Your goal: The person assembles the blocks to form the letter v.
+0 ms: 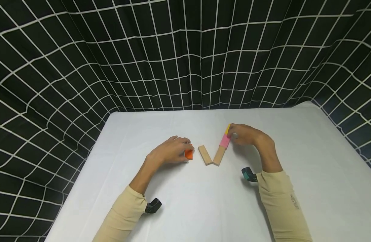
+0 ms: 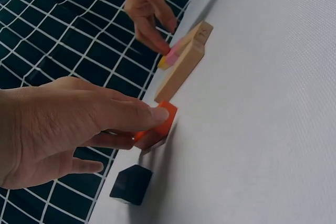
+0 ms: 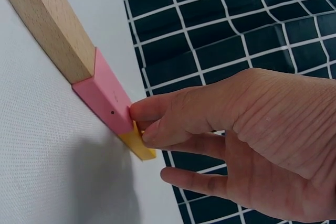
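Observation:
My left hand (image 1: pixel 170 150) pinches an orange block (image 1: pixel 188 153) between thumb and fingers, just left of the wooden pieces. In the left wrist view a dark block (image 2: pixel 131 184) stands below that hand; the head view does not show it. My right hand (image 1: pixel 246 134) touches the right side of a row at its far end, where a pink block (image 3: pixel 107 95) meets a yellow block (image 3: pixel 139 145). Its fingers partly cover the yellow one. A plain wooden block (image 1: pixel 219 155) continues the row toward me. Another wooden block (image 1: pixel 205 155) slants to meet its near end, forming a V.
A white cloth (image 1: pixel 185 201) covers the table. Black curtain with a white grid (image 1: pixel 200 60) rises behind the far edge and on both sides. Small dark wrist devices (image 1: pixel 153 205) stick out from both sleeves, low over the cloth.

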`<state>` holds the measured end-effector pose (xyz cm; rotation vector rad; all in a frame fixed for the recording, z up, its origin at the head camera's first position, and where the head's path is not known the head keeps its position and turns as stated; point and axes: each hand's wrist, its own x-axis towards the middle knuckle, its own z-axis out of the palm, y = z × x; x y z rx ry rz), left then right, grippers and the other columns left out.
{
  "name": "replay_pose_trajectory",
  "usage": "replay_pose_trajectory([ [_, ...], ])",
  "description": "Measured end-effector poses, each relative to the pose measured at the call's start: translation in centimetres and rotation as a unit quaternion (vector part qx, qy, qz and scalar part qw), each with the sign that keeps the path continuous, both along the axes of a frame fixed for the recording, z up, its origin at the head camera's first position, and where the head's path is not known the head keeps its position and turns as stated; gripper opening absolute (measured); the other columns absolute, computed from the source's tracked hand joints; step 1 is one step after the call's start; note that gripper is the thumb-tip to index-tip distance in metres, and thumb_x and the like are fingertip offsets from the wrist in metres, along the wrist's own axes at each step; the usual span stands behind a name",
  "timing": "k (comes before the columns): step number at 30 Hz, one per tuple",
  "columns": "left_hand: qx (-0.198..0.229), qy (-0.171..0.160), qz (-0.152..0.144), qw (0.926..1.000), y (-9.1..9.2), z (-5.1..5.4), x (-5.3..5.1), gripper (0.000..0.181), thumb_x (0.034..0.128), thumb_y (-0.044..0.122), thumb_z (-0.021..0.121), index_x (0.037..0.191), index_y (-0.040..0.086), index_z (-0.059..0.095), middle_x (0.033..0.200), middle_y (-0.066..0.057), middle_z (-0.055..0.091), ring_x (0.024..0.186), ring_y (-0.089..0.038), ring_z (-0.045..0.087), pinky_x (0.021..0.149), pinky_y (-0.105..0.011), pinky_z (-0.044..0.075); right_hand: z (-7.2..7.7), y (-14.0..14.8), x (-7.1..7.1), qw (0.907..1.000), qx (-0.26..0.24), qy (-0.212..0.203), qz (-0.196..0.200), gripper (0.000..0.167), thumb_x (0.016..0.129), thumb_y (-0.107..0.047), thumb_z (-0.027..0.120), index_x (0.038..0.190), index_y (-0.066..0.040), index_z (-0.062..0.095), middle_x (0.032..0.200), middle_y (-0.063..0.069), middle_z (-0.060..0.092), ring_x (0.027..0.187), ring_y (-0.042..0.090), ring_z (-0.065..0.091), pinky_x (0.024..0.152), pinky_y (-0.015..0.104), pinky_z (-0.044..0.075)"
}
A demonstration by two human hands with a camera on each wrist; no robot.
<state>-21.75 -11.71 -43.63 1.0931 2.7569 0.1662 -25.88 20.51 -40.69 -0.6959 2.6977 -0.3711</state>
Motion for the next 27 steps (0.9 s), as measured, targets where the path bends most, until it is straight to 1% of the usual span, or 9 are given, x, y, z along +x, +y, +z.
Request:
replay_pose_trajectory([
  [4, 0.01, 0.009, -0.01, 0.9999, 0.2, -0.3, 0.1, 0.031, 0.0961, 0.028, 0.076, 0.126, 0.02, 0.073, 0.136, -0.006, 0.068, 0.132, -0.023, 0.062, 0.123, -0.055, 0.039, 0.0, -0.1, -0.1, 1.0, -0.001, -0.003, 0.002, 0.029, 0.093, 0.001, 0.061, 0.118, -0.004, 0.076, 0.137, 0.019, 0.065, 0.131, 0.043, 0.059, 0.111, 0.058, 0.051],
  [7, 0.016, 0.022, -0.016, 0.9995, 0.2, -0.4, 0.2, 0.027, 0.0965, 0.028, 0.076, 0.122, 0.02, 0.073, 0.133, -0.005, 0.07, 0.128, -0.023, 0.065, 0.12, -0.053, 0.043, 0.0, -0.1, -0.1, 1.0, 0.0, 0.001, 0.004, 0.028, 0.093, 0.001, 0.063, 0.117, -0.004, 0.076, 0.136, 0.018, 0.065, 0.129, 0.042, 0.06, 0.11, 0.058, 0.052],
  [10, 0.018, 0.035, -0.016, 0.9991, 0.2, -0.4, 0.2, 0.028, 0.0958, 0.028, 0.077, 0.122, 0.019, 0.074, 0.13, -0.005, 0.071, 0.125, -0.023, 0.066, 0.118, -0.051, 0.046, 0.0, -0.1, -0.1, 1.0, -0.001, 0.003, 0.004, 0.027, 0.093, 0.0, 0.063, 0.116, -0.004, 0.077, 0.134, 0.018, 0.066, 0.127, 0.041, 0.061, 0.109, 0.058, 0.052],
  [12, 0.017, 0.043, -0.01, 0.9989, 0.2, -0.2, 0.2, 0.03, 0.096, 0.029, 0.077, 0.124, 0.018, 0.074, 0.129, -0.006, 0.071, 0.122, -0.024, 0.067, 0.116, -0.05, 0.047, 0.0, -0.2, -0.1, 1.0, 0.0, 0.002, 0.003, 0.027, 0.094, 0.0, 0.063, 0.117, -0.004, 0.076, 0.134, 0.018, 0.065, 0.129, 0.042, 0.061, 0.11, 0.058, 0.052],
  [16, 0.02, 0.049, 0.01, 0.9986, 0.4, 0.6, 0.1, 0.034, 0.0969, 0.03, 0.075, 0.128, 0.017, 0.074, 0.127, -0.007, 0.071, 0.117, -0.025, 0.068, 0.113, -0.048, 0.048, 0.1, -0.1, 0.0, 1.0, 0.002, 0.006, 0.007, 0.028, 0.094, 0.0, 0.062, 0.117, -0.004, 0.076, 0.136, 0.019, 0.064, 0.131, 0.043, 0.059, 0.111, 0.059, 0.051],
  [19, 0.022, 0.046, 0.023, 0.9984, 0.8, 1.4, -0.4, 0.035, 0.097, 0.03, 0.075, 0.129, 0.016, 0.073, 0.128, -0.007, 0.07, 0.118, -0.025, 0.067, 0.112, -0.048, 0.049, 0.1, 0.0, 0.0, 1.0, 0.005, 0.006, 0.003, 0.028, 0.094, 0.0, 0.062, 0.118, -0.004, 0.076, 0.14, 0.02, 0.063, 0.135, 0.045, 0.057, 0.113, 0.059, 0.049],
  [23, 0.024, 0.05, 0.031, 0.998, 1.3, 2.4, -1.1, 0.036, 0.0978, 0.029, 0.074, 0.131, 0.016, 0.072, 0.131, -0.007, 0.07, 0.122, -0.025, 0.066, 0.111, -0.048, 0.049, 0.0, 0.0, 0.1, 1.0, 0.007, 0.003, 0.0, 0.029, 0.094, 0.0, 0.062, 0.12, -0.004, 0.076, 0.143, 0.022, 0.061, 0.139, 0.046, 0.054, 0.115, 0.06, 0.047],
  [27, 0.032, 0.047, 0.034, 0.9978, 1.9, 3.0, -1.8, 0.036, 0.0987, 0.026, 0.072, 0.133, 0.016, 0.072, 0.132, -0.007, 0.07, 0.123, -0.025, 0.066, 0.111, -0.048, 0.05, 0.1, -0.1, 0.1, 1.0, 0.006, 0.001, 0.001, 0.03, 0.094, 0.001, 0.061, 0.12, -0.003, 0.075, 0.143, 0.022, 0.061, 0.14, 0.047, 0.053, 0.116, 0.06, 0.046],
])
